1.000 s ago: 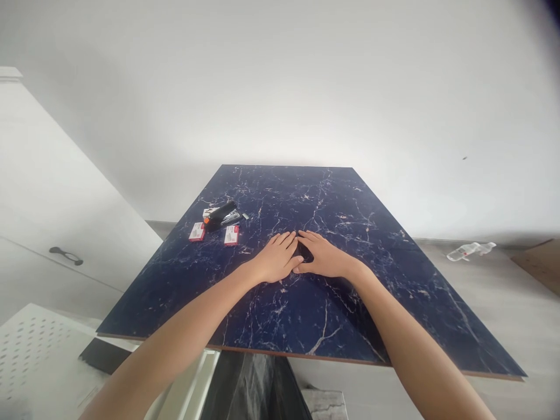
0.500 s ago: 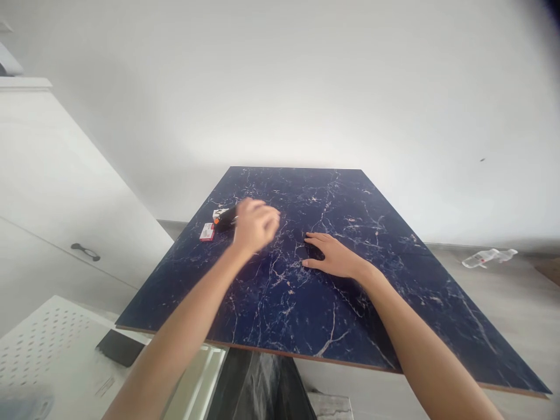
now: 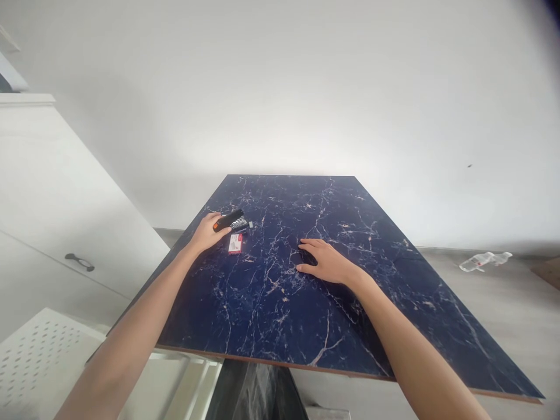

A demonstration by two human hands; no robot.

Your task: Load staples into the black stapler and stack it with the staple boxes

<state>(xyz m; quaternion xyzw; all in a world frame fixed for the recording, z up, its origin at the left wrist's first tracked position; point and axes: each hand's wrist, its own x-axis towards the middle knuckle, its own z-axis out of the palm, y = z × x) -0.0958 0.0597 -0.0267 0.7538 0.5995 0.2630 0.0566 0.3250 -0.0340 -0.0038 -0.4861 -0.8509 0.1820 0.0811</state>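
Note:
At the left part of the blue marbled tabletop, my left hand (image 3: 206, 234) is closed around the rear end of a black stapler (image 3: 228, 220) with an orange spot. The stapler points up and to the right, and a silvery printed part shows under its upper arm. Just in front of it lies a small red and white box (image 3: 235, 244), apart from my fingers. My right hand (image 3: 326, 261) rests on the tabletop near the middle, fingers stretched out and thumb apart, holding nothing.
The blue marbled table (image 3: 280, 326) reaches to a white wall (image 3: 297, 87). A white cabinet (image 3: 56, 192) with a dark handle stands at left, above a perforated white panel (image 3: 39, 356). Clear plastic bottles (image 3: 483, 261) lie on the floor at right.
My left hand has moved left from mid-table onto the stapler and closed on its rear end. The red and white box now lies farther right, in front of the stapler. My right hand stays put.

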